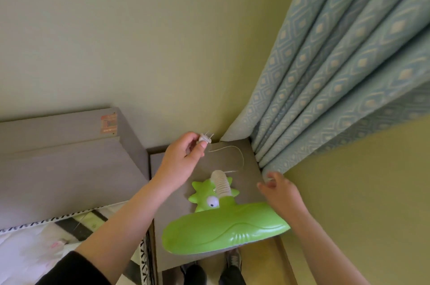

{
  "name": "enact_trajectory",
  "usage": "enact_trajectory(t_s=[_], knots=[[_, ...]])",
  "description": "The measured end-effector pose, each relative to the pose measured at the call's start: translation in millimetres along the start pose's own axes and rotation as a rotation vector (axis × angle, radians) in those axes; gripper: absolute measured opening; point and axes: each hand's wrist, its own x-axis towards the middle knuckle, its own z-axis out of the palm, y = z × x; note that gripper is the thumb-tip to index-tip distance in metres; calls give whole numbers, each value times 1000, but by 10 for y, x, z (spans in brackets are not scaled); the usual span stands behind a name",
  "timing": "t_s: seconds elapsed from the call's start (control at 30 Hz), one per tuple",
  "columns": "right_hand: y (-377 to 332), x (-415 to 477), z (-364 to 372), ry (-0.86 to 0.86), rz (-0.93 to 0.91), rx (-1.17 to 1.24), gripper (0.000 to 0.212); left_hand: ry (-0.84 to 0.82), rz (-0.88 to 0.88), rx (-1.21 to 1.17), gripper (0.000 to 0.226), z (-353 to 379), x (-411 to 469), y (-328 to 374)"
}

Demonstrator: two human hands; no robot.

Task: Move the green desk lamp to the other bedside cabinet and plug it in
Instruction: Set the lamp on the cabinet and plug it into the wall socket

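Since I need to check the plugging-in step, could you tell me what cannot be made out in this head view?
- Wall socket: none shows; the curtain or the cabinet may hide one.
- Lamp base: partly covered by its own green shade.
- Right hand: motion-blurred, so whether it touches the curtain is unclear.
- Plug in the left hand: too small to tell its type.
- Cord: thin, lost near the lamp neck.

One green lamp (223, 222), one plug (204, 138), one cabinet (250, 163), one curtain (337, 75), two hands (183, 156) (282, 194)
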Motion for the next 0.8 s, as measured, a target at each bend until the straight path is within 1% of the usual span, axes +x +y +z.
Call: enact_trajectory(t_s=[0.17, 0.27, 0.33, 0.43, 0.53, 0.57, 0.7, 0.8], knots=[[542, -344, -354, 243, 159, 87, 39, -171, 43, -81, 22, 478, 134, 297], [842, -524, -479, 335, 219, 177, 41, -215, 83, -104, 15, 747, 80, 491], [1059, -647, -549, 373, 239, 226, 40, -253, 118, -89, 14, 932, 21, 608], [1360, -811, -635, 406, 269, 288, 39, -308, 159, -79, 14, 1200, -71, 779], [1763, -1003, -780, 435, 292, 352, 40, -326, 207, -54, 14, 1605, -233, 1037], [1809, -999, -776, 434, 286, 362, 40, -322, 209, -52, 13, 1644, -242, 1055], [2339, -1234, -962, 439, 286, 428, 40, -371, 219, -25, 16, 2258, -557, 1318], [2650, -1355, -1053, 421, 279, 459, 39, -378, 205, -11, 13, 2641, -780, 1420]])
